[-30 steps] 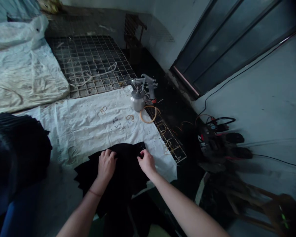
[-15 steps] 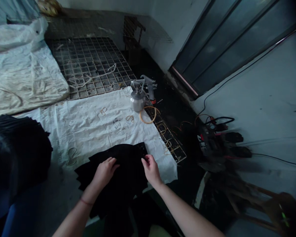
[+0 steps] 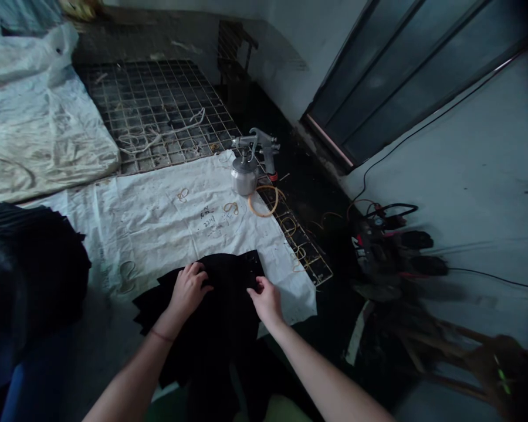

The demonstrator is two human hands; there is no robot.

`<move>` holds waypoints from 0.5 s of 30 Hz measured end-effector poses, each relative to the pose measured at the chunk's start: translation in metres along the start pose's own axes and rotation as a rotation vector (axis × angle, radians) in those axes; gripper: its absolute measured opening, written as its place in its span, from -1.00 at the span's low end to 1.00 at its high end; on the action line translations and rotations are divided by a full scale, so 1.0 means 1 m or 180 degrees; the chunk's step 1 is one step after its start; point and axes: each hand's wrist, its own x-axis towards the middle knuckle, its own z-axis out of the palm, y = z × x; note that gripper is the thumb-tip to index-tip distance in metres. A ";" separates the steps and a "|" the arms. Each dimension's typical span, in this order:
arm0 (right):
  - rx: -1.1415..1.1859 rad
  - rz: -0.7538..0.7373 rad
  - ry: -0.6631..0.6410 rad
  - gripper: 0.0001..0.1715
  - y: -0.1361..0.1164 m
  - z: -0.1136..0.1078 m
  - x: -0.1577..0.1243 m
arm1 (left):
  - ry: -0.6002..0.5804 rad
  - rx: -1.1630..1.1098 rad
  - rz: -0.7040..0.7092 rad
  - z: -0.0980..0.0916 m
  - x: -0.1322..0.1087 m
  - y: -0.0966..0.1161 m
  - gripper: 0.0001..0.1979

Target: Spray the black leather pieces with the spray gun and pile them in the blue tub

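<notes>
A fanned stack of black fabric pieces (image 3: 224,293) lies at the near edge of a white sheet (image 3: 158,211). My left hand (image 3: 190,291) rests on top of the stack, left of its middle, with the thumb apart from the curved fingers. At the right edge of the stack, my right hand (image 3: 266,300) pinches the black fabric between thumb and fingers. How many layers it grips is too dark to tell. Small light specks show on the fabric's upper right corner.
A metal spray gun (image 3: 250,161) with a cup stands beyond the stack, near an orange ring (image 3: 264,202). Rubber bands (image 3: 231,208) dot the sheet. A bigger black pile (image 3: 30,264) is at left. Wire mesh (image 3: 158,111) lies behind; a dark machine (image 3: 387,240) sits by the wall.
My left hand has shifted slightly up the stack, its fingers more spread. My right hand has moved a little left and down along the fabric's edge. The view has tilted slightly.
</notes>
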 end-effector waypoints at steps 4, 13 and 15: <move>-0.0183 0.0006 0.0001 -0.62 -0.002 0.004 0.000 | -0.0061 0.0087 0.0056 -0.006 0.004 0.004 -0.86; -0.0466 -0.0005 0.0055 -0.57 -0.005 0.009 -0.004 | 0.0204 0.0252 0.0689 -0.004 -0.021 0.017 -0.82; -0.0497 0.0108 -0.0118 -0.66 -0.009 0.010 -0.004 | 0.0288 0.0210 0.0642 -0.002 -0.027 0.017 -0.82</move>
